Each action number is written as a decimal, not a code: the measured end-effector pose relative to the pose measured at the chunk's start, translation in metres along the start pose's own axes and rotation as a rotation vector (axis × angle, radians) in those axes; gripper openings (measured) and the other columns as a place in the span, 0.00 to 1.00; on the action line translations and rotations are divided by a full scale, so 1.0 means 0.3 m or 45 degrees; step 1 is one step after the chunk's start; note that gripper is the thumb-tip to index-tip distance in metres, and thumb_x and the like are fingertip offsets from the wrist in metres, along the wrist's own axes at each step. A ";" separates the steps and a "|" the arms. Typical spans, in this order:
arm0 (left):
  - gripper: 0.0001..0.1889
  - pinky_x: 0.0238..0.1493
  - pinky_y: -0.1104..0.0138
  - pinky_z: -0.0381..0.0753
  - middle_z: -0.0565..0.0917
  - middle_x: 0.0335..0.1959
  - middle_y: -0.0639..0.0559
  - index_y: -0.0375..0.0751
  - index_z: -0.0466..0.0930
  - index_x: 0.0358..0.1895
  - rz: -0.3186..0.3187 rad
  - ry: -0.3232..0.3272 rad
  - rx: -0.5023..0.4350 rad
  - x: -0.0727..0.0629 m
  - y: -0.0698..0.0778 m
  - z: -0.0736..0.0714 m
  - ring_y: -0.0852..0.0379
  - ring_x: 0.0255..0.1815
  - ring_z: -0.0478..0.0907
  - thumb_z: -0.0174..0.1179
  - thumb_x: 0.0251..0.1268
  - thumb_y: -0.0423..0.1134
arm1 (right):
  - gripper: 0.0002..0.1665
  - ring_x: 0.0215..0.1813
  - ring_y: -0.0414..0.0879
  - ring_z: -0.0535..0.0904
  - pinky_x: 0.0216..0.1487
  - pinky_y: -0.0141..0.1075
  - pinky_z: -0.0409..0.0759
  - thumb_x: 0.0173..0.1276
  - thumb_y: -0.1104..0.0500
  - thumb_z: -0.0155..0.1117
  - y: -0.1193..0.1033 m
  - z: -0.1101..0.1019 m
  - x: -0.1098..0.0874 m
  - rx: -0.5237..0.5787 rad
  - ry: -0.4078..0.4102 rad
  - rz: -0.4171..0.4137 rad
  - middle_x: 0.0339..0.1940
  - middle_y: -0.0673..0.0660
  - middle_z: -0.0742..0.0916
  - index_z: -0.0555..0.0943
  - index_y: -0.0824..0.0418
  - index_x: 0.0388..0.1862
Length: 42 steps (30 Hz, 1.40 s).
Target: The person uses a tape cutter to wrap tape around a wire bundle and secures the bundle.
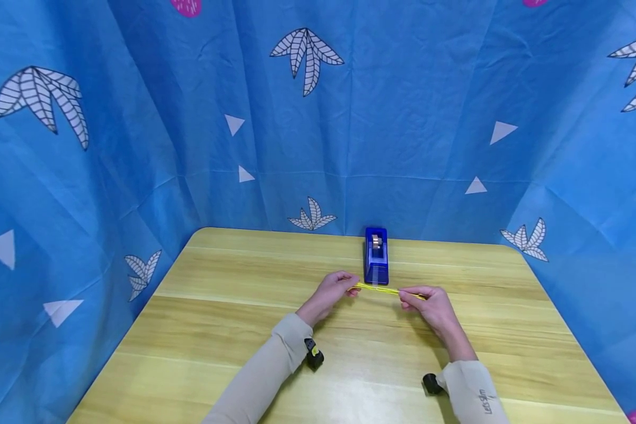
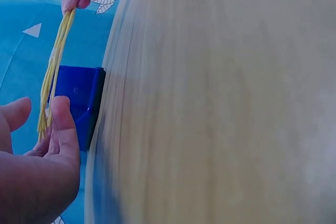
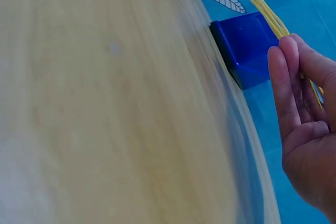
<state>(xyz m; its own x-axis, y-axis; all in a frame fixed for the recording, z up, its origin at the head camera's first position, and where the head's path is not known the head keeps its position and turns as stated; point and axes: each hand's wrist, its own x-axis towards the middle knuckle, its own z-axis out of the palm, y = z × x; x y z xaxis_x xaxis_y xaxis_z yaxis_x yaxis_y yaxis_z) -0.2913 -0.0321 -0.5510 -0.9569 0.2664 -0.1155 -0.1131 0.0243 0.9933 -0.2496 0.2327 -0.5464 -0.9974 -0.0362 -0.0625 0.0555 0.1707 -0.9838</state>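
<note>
A bundle of thin yellow strands stretches between both hands, just in front of a blue tape dispenser. My left hand holds its left end; in the left wrist view the strands run down between thumb and fingers. At the other end, my right hand pinches the bundle between thumb and fingertips, and loose ends poke out past the palm in the right wrist view. A small pale, shiny patch shows midway along the strands, near the dispenser's front; whether it is tape I cannot tell.
The wooden table has rounded back corners. A blue curtain with leaf and triangle prints hangs behind it and along both sides. The dispenser, with a small roll in it, stands near the back edge.
</note>
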 end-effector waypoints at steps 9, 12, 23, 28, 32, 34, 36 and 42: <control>0.11 0.43 0.69 0.86 0.88 0.38 0.46 0.30 0.80 0.53 0.013 -0.004 -0.028 0.010 0.003 0.019 0.61 0.35 0.83 0.61 0.76 0.33 | 0.20 0.34 0.41 0.91 0.45 0.26 0.86 0.70 0.60 0.73 -0.009 -0.010 0.003 -0.089 0.010 -0.068 0.42 0.59 0.93 0.85 0.72 0.55; 0.07 0.41 0.69 0.86 0.88 0.36 0.47 0.31 0.81 0.49 0.028 0.006 -0.038 0.015 0.002 0.018 0.61 0.34 0.83 0.62 0.74 0.31 | 0.21 0.34 0.41 0.91 0.45 0.27 0.86 0.70 0.59 0.73 -0.007 -0.011 0.005 -0.087 0.014 -0.074 0.39 0.57 0.93 0.85 0.72 0.55; 0.06 0.42 0.66 0.88 0.90 0.35 0.48 0.32 0.84 0.46 0.091 0.038 -0.011 0.010 0.009 0.014 0.59 0.33 0.85 0.65 0.71 0.31 | 0.37 0.38 0.45 0.89 0.48 0.38 0.90 0.79 0.43 0.61 0.000 -0.005 0.016 0.123 -0.023 0.068 0.46 0.65 0.89 0.75 0.74 0.68; 0.06 0.42 0.65 0.89 0.90 0.35 0.45 0.29 0.83 0.45 0.146 0.039 0.000 0.011 0.007 0.012 0.59 0.31 0.85 0.65 0.71 0.30 | 0.40 0.34 0.44 0.86 0.44 0.37 0.89 0.78 0.38 0.59 -0.009 -0.002 0.016 0.079 -0.038 0.129 0.34 0.55 0.88 0.76 0.75 0.64; 0.07 0.40 0.66 0.88 0.90 0.35 0.44 0.27 0.83 0.45 0.190 0.026 -0.007 0.012 0.007 0.007 0.61 0.30 0.84 0.65 0.71 0.29 | 0.34 0.31 0.43 0.84 0.41 0.36 0.89 0.79 0.42 0.61 -0.014 0.004 0.017 0.084 -0.056 0.146 0.29 0.52 0.86 0.80 0.75 0.58; 0.07 0.40 0.67 0.88 0.90 0.34 0.45 0.27 0.83 0.45 0.194 0.026 -0.001 0.012 0.007 0.005 0.61 0.30 0.84 0.65 0.71 0.29 | 0.31 0.31 0.43 0.84 0.40 0.35 0.88 0.79 0.46 0.62 -0.015 0.005 0.016 0.091 -0.069 0.139 0.29 0.52 0.86 0.81 0.75 0.57; 0.07 0.40 0.67 0.88 0.90 0.34 0.46 0.28 0.83 0.45 0.186 0.032 0.003 0.012 0.007 0.003 0.61 0.30 0.84 0.65 0.71 0.30 | 0.28 0.31 0.42 0.84 0.40 0.34 0.89 0.79 0.50 0.63 -0.016 0.006 0.016 0.104 -0.078 0.128 0.29 0.53 0.87 0.81 0.76 0.57; 0.05 0.42 0.67 0.87 0.90 0.36 0.46 0.36 0.84 0.45 0.142 0.089 0.021 0.017 0.018 0.010 0.57 0.34 0.85 0.65 0.72 0.34 | 0.22 0.32 0.40 0.87 0.43 0.34 0.89 0.75 0.57 0.67 -0.016 0.008 0.018 0.146 -0.048 0.093 0.32 0.55 0.91 0.83 0.76 0.56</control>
<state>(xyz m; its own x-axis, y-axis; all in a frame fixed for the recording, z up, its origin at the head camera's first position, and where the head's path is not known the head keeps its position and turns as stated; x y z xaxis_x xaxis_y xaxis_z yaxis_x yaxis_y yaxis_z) -0.2959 -0.0277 -0.5464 -0.9796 0.2008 -0.0038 -0.0011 0.0139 0.9999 -0.2552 0.2292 -0.5424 -0.9882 -0.0653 -0.1388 0.1349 0.0607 -0.9890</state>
